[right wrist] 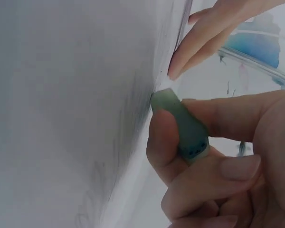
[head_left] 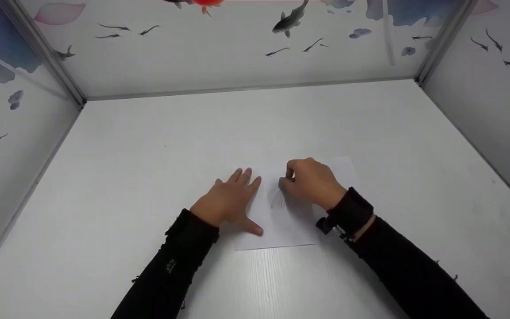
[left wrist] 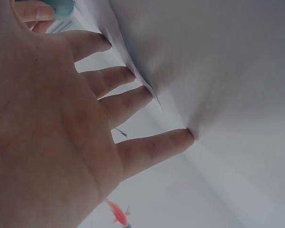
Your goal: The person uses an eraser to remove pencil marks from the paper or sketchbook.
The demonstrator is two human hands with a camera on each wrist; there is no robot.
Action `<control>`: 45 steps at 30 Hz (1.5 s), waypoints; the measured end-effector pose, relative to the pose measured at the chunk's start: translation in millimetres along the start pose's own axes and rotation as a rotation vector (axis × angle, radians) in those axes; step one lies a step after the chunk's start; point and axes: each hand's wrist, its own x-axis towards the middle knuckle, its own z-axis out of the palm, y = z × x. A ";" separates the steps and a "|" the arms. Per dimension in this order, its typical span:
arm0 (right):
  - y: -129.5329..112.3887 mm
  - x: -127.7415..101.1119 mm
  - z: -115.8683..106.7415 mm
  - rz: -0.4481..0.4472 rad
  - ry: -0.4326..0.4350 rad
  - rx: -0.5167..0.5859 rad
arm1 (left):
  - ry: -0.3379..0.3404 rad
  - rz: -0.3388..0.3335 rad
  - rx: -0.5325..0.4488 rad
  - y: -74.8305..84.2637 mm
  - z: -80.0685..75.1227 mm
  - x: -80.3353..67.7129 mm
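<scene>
A white sheet of paper lies on the white table, with grey pencil marks near its middle. My left hand lies flat with straight fingers pressing on the sheet's left edge. My right hand pinches a small green eraser between thumb and fingers. The eraser's tip touches the paper at the pencil marks. In the head view the eraser shows only as a small grey bit at the fingertips.
White walls printed with fish and petals close in the table on the left, back and right. Metal corner posts stand at the back corners. Both arms wear black sleeves.
</scene>
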 end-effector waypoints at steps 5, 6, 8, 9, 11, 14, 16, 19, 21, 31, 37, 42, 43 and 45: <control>-0.8 -0.1 0.1 -0.003 -0.018 -0.002 | -0.001 -0.008 0.008 1.4 -0.7 -0.4; -0.1 0.1 0.3 0.008 -0.009 -0.009 | -0.001 -0.010 0.007 1.6 -0.7 -0.3; 1.5 0.4 0.9 0.015 0.004 -0.015 | 0.000 -0.010 0.004 2.0 -0.7 -0.2; 1.9 0.6 1.1 0.009 -0.001 -0.013 | -0.001 -0.011 0.004 2.1 -0.7 -0.3; 2.2 0.9 1.2 -0.002 -0.014 0.000 | -0.003 -0.014 0.007 2.4 -1.0 -0.4; 2.6 0.9 0.7 0.010 -0.002 0.004 | -0.004 -0.015 0.013 2.3 -0.7 0.2; 3.1 1.1 1.1 0.013 0.009 0.002 | -0.004 -0.016 0.017 2.1 -0.2 1.0; 2.5 1.2 1.9 -0.008 0.002 0.003 | -0.003 -0.018 0.021 1.6 0.6 2.1; 1.8 0.9 2.2 -0.008 0.006 0.000 | -0.006 -0.018 0.027 1.3 0.8 2.6; -1.5 -0.5 2.4 -0.001 0.030 -0.025 | -0.008 -0.014 0.025 0.4 1.7 3.6; -1.4 -0.1 0.6 -0.008 -0.020 0.006 | -0.009 -0.015 0.017 0.6 1.2 2.5; -0.5 0.4 -0.2 0.025 -0.001 -0.009 | -0.006 -0.010 0.014 0.4 1.2 2.3; -0.6 0.6 0.0 0.021 -0.012 -0.001 | -0.006 -0.009 0.017 0.5 1.0 2.1; -0.2 1.2 0.5 0.010 -0.030 0.010 | -0.009 -0.014 0.017 0.6 0.8 1.7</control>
